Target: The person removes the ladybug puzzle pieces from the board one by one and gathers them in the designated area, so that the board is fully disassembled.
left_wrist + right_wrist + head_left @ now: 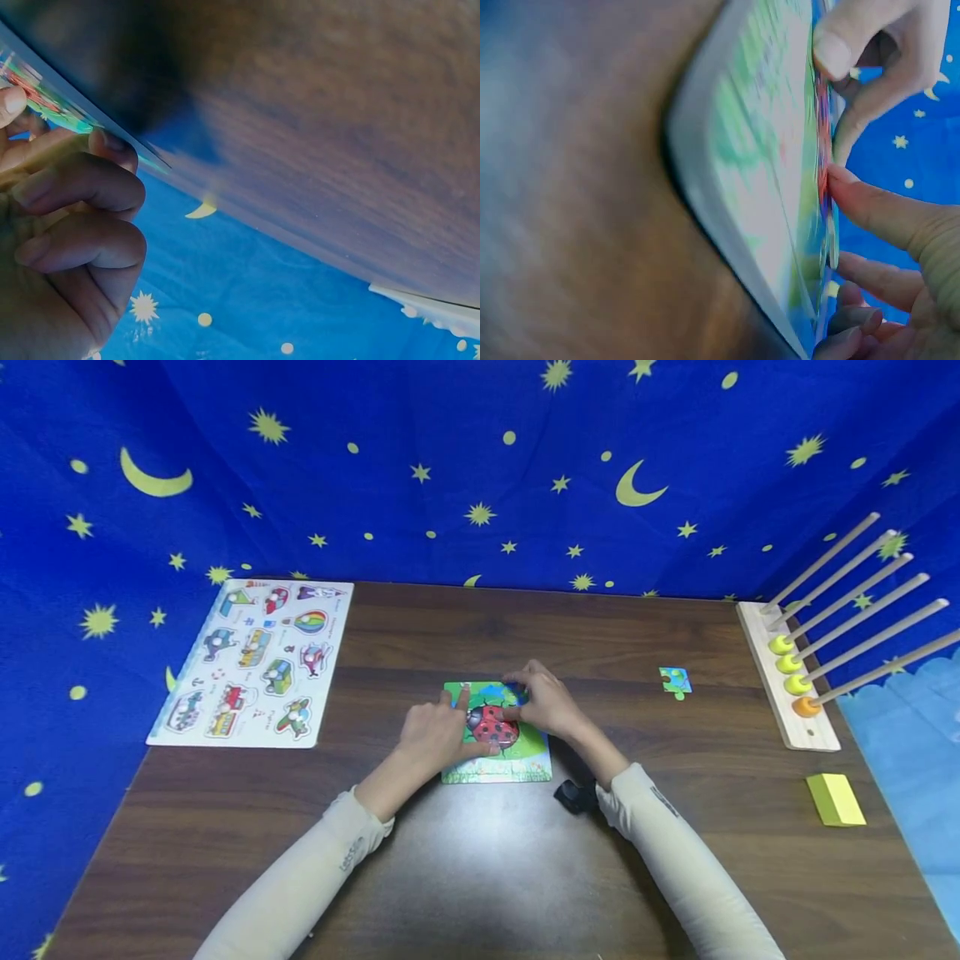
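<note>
A ladybug jigsaw puzzle lies flat in its tray at the middle of the table in the head view. My left hand rests on its left side, thumb and index finger stretched over the picture; in the left wrist view, its other fingers are bent by the tray's edge. On the upper right part, my right hand pinches a puzzle piece between thumb and fingers. That piece stands slightly raised from the picture in the right wrist view. Part of the ladybug is hidden by the hands.
A loose blue puzzle piece lies to the right. Farther right are a wooden peg stand with tall rods and beads, and a yellow block. A white vehicle peg board lies at the back left. Blue starry cloth hangs behind.
</note>
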`<state>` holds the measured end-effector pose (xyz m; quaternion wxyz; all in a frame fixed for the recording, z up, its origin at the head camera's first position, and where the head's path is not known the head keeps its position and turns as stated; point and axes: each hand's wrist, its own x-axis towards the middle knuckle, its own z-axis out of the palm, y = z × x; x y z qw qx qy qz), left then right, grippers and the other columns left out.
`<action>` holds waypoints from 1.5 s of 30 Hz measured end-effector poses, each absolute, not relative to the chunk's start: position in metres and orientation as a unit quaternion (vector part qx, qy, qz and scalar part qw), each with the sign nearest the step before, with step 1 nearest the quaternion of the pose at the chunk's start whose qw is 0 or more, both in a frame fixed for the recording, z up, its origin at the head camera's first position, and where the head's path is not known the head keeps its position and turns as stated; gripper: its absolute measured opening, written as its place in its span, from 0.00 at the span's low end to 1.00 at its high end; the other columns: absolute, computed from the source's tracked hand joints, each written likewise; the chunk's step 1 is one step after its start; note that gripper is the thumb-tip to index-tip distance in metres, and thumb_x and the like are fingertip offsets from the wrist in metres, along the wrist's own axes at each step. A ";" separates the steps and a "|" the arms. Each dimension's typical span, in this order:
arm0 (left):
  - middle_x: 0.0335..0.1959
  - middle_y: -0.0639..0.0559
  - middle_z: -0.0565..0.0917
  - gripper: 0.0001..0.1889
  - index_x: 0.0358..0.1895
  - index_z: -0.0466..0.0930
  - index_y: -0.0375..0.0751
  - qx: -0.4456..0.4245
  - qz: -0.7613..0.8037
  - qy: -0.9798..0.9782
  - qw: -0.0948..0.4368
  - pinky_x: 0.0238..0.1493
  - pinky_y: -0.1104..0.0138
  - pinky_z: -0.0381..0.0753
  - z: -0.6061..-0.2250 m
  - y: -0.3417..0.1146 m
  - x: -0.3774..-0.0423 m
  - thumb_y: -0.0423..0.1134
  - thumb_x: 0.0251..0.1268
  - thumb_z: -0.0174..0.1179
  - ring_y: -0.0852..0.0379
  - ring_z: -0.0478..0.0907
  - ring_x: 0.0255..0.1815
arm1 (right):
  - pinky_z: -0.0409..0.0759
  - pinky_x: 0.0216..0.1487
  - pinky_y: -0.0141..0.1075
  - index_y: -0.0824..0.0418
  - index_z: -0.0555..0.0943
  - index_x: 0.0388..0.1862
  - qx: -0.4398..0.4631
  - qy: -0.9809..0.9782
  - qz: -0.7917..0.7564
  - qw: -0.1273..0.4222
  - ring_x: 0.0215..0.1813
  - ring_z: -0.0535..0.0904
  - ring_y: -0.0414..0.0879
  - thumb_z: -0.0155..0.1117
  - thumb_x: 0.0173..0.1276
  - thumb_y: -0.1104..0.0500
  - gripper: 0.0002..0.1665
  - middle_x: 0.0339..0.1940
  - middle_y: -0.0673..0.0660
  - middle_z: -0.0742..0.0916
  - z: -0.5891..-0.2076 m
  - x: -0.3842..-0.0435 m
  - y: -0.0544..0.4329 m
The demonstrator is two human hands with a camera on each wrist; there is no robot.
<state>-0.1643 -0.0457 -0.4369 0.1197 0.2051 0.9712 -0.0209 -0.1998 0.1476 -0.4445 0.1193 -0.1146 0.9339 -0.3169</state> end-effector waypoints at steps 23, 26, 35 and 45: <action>0.68 0.34 0.73 0.58 0.78 0.55 0.41 0.203 -0.026 0.972 0.118 0.15 0.70 0.59 -0.437 -0.045 -0.165 0.82 0.52 0.50 0.62 0.58 0.12 | 0.69 0.42 0.39 0.63 0.82 0.59 -0.174 0.939 -0.288 0.073 0.43 0.69 0.48 0.77 0.59 0.56 0.29 0.41 0.54 0.75 -0.446 -0.192 0.149; 0.69 0.34 0.72 0.59 0.78 0.55 0.41 0.202 -0.025 0.972 0.121 0.15 0.70 0.61 -0.436 -0.045 -0.165 0.82 0.52 0.50 0.61 0.60 0.12 | 0.70 0.44 0.40 0.62 0.82 0.58 -0.174 0.940 -0.287 0.063 0.46 0.69 0.48 0.78 0.58 0.56 0.29 0.41 0.54 0.76 -0.447 -0.191 0.149; 0.68 0.35 0.74 0.59 0.78 0.55 0.40 0.206 -0.035 0.970 0.127 0.15 0.70 0.61 -0.434 -0.044 -0.165 0.82 0.53 0.49 0.61 0.61 0.14 | 0.75 0.50 0.45 0.61 0.83 0.57 -0.180 0.943 -0.278 0.038 0.51 0.72 0.49 0.78 0.57 0.56 0.29 0.46 0.54 0.79 -0.446 -0.187 0.148; 0.68 0.34 0.74 0.59 0.78 0.55 0.39 0.205 -0.037 0.969 0.132 0.17 0.69 0.66 -0.433 -0.043 -0.165 0.82 0.53 0.48 0.59 0.69 0.17 | 0.72 0.44 0.40 0.60 0.82 0.61 -0.197 0.945 -0.260 0.037 0.47 0.70 0.48 0.77 0.59 0.53 0.31 0.44 0.54 0.77 -0.449 -0.187 0.152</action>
